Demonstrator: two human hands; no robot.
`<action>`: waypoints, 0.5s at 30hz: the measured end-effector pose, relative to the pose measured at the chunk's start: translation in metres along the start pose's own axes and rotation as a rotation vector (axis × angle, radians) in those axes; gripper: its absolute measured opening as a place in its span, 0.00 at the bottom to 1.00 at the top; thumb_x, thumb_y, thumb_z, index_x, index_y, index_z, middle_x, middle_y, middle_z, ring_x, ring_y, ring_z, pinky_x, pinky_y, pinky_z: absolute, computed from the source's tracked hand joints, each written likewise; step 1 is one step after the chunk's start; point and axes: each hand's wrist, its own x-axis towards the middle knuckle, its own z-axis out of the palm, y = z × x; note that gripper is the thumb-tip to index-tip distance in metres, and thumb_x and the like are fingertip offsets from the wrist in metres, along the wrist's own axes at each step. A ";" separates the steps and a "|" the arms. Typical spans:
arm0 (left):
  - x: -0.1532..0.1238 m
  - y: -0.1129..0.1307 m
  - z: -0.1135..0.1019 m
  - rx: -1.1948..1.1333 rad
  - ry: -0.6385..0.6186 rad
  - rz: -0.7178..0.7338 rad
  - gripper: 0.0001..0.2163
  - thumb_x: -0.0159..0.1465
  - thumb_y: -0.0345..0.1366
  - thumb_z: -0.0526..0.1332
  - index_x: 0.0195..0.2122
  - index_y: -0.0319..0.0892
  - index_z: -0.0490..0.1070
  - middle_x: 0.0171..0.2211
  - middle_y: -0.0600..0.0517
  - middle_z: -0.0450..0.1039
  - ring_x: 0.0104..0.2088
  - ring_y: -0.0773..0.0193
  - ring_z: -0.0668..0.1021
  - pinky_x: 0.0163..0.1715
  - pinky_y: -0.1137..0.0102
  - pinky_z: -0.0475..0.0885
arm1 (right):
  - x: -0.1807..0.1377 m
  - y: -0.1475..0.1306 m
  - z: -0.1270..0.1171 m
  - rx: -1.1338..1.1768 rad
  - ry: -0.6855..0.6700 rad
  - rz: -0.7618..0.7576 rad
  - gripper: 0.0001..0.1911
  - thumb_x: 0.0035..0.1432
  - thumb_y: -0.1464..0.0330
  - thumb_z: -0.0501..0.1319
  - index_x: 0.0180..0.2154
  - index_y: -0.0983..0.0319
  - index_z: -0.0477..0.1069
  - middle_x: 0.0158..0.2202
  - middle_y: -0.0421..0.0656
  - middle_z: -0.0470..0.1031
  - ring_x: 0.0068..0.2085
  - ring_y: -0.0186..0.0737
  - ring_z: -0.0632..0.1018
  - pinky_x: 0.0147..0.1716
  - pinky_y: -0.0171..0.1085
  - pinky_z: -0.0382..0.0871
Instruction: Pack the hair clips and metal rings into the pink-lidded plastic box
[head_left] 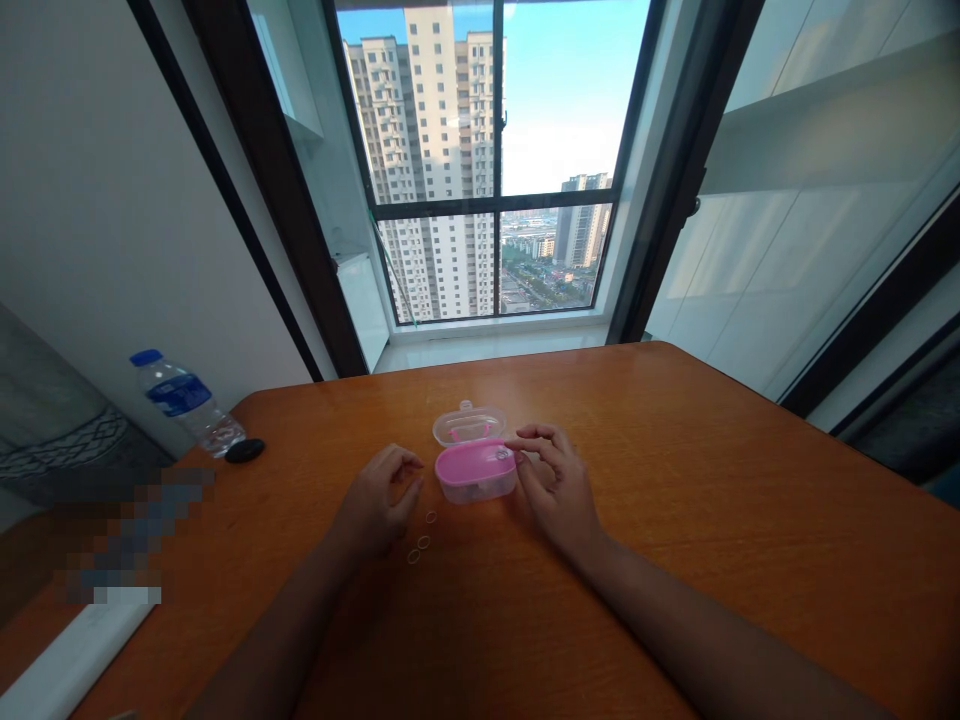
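Note:
A small clear plastic case [480, 490] with a pink inner tray [471, 462] sits on the table, its clear lid [466, 428] folded back on the far side. In the tray's right end lies a small pale loop [501, 454]. My right hand [556, 485] is at the case's right end, index finger stretched to the tray's rim and thumb lower down beside it; nothing held is visible. To the left of the case my left hand [381, 500] hovers, fingers curved with a gap to the thumb. Three thin pale rings [424, 542] lie on the table near it.
The wooden table [675, 600] stretches around the hands. A water bottle [187, 400] leans at the left edge by a black round object [245, 451]. A white long object [82, 650] lies at front left, partly blurred out. A window [495, 200] stands beyond the table.

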 end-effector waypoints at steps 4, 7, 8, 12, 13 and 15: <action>0.001 -0.013 -0.007 -0.002 -0.225 -0.010 0.07 0.62 0.40 0.61 0.33 0.43 0.75 0.33 0.49 0.73 0.37 0.58 0.74 0.39 0.65 0.69 | -0.011 -0.017 -0.002 0.070 -0.225 -0.182 0.11 0.61 0.72 0.58 0.42 0.57 0.76 0.39 0.46 0.76 0.42 0.44 0.77 0.43 0.42 0.71; 0.000 -0.016 -0.004 -0.022 -0.321 -0.027 0.08 0.60 0.43 0.64 0.32 0.44 0.77 0.32 0.50 0.73 0.36 0.58 0.73 0.37 0.67 0.67 | -0.023 -0.024 0.002 0.055 -0.504 -0.325 0.12 0.59 0.73 0.57 0.42 0.57 0.75 0.33 0.43 0.78 0.34 0.40 0.77 0.36 0.38 0.71; 0.000 -0.016 -0.002 -0.033 -0.340 -0.031 0.09 0.59 0.43 0.64 0.32 0.44 0.77 0.32 0.50 0.72 0.36 0.59 0.73 0.36 0.67 0.67 | -0.026 -0.024 0.004 0.038 -0.581 -0.359 0.12 0.58 0.73 0.57 0.41 0.57 0.75 0.30 0.41 0.77 0.31 0.38 0.77 0.34 0.37 0.70; -0.001 -0.013 0.001 -0.067 -0.372 -0.025 0.09 0.60 0.44 0.63 0.30 0.44 0.76 0.31 0.51 0.72 0.35 0.59 0.71 0.36 0.67 0.66 | -0.033 -0.025 0.009 0.022 -0.769 -0.393 0.13 0.57 0.73 0.57 0.41 0.57 0.77 0.26 0.39 0.75 0.26 0.36 0.75 0.29 0.34 0.68; -0.001 -0.012 0.001 -0.068 -0.381 -0.017 0.09 0.60 0.43 0.63 0.29 0.44 0.76 0.31 0.51 0.72 0.36 0.59 0.71 0.36 0.67 0.66 | -0.033 -0.026 0.010 0.029 -0.795 -0.384 0.12 0.57 0.72 0.58 0.41 0.58 0.77 0.26 0.39 0.75 0.26 0.35 0.75 0.29 0.33 0.67; 0.000 -0.012 0.001 -0.064 -0.395 -0.005 0.09 0.61 0.42 0.63 0.28 0.43 0.75 0.31 0.51 0.71 0.35 0.59 0.71 0.36 0.67 0.65 | -0.032 -0.026 0.009 0.036 -0.835 -0.355 0.11 0.58 0.70 0.59 0.41 0.59 0.78 0.27 0.39 0.76 0.26 0.35 0.75 0.28 0.33 0.67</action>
